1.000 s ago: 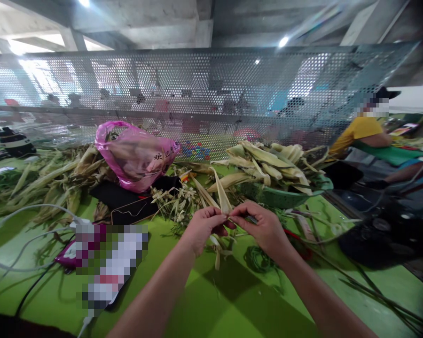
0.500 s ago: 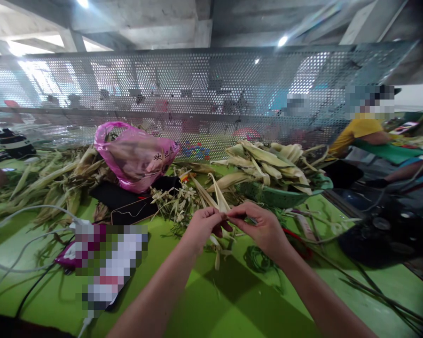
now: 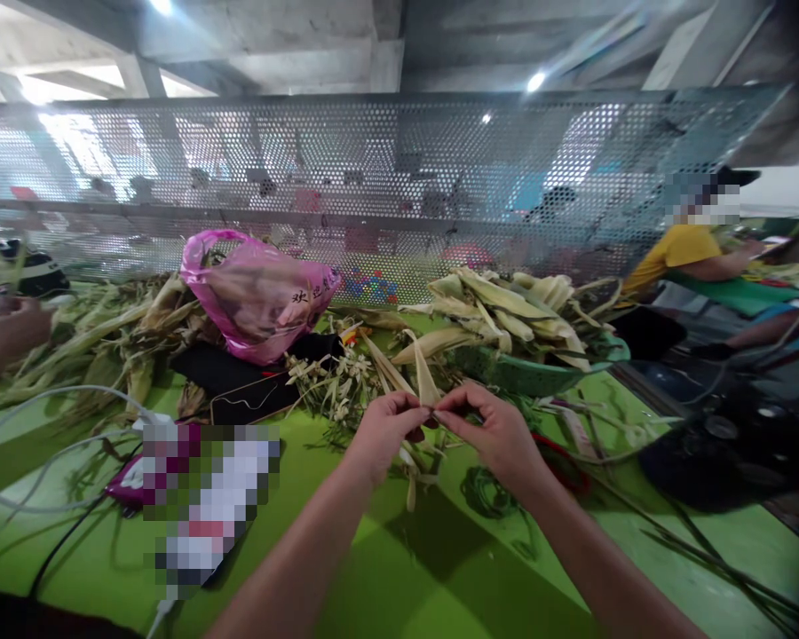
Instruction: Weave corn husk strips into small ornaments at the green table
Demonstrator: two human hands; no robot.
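Observation:
Between my two hands, over the green table [image 3: 373, 577], a pale corn husk [image 3: 426, 373] stands with its curled tip pointing up. My left hand [image 3: 391, 430] pinches the husk's lower end between thumb and fingers. Right beside it, my right hand [image 3: 489, 426] pinches the same end, the fingertips almost touching. Below the hands hang narrow husk strips [image 3: 410, 488]. Behind the left hand lies a heap of small husk pieces [image 3: 336, 382]. A coil of green string [image 3: 486, 493] lies on the table under the right wrist.
A green basket [image 3: 533, 371] heaped with corn husks stands behind on the right. A pink plastic bag [image 3: 259, 302] sits at the back left, by a long husk pile [image 3: 120, 337]. Cables, a purple power strip [image 3: 130, 484] and a phone lie left. Another person's hand [image 3: 13, 328] is far left.
The husk and my fingertips have shifted slightly right, with both hands still pinching. At the far left, another person's hand has risen further into view.

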